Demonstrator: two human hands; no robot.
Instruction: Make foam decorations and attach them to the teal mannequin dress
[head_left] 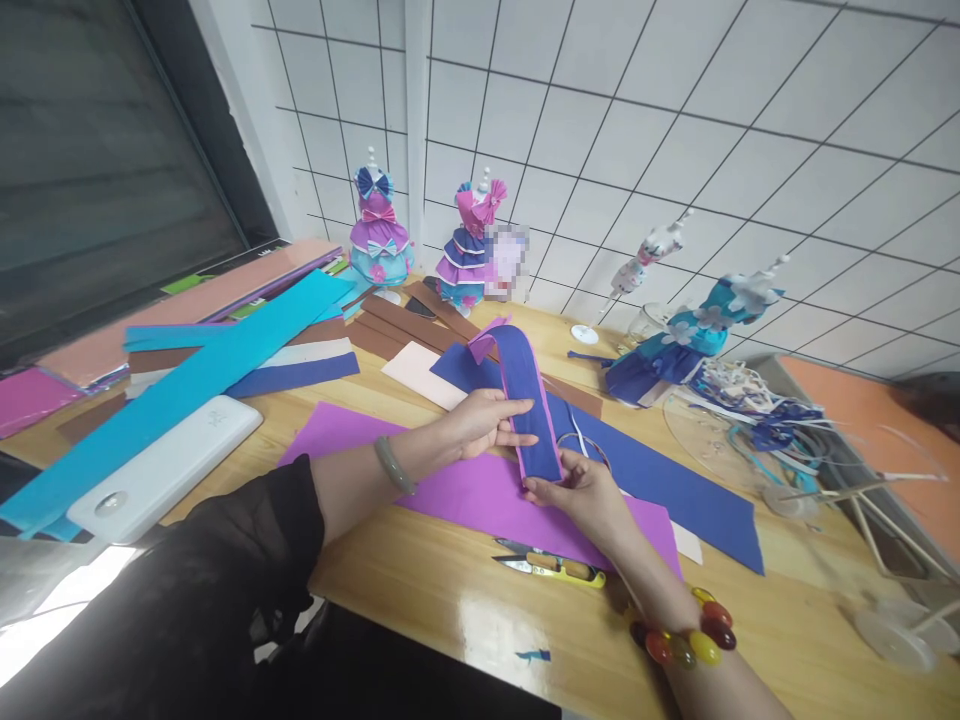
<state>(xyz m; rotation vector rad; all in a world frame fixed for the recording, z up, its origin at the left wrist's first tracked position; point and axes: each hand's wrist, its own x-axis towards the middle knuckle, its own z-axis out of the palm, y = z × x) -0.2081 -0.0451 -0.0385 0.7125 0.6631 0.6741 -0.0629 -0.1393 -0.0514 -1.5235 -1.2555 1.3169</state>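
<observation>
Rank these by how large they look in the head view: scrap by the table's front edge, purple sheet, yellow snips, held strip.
Largest to smallest:
1. Purple sheet, partly covered
2. Strip, curled over
3. Snips
4. Scrap

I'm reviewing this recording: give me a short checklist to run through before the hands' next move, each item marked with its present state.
1. Left hand on the blue strip with pink edges: ok, fingers lie across its blue face.
2. Right hand on the strip: ok, it pinches the near end.
3. Strip flat along its whole length: not ok, the far end curls over.
4. Blue and pink layers fixed together: cannot tell.
5. Yellow-handled snips out of both hands: ok, they lie by the purple sheet.
6. Scraps off the table: not ok, a small blue scrap lies near the front edge.
</observation>
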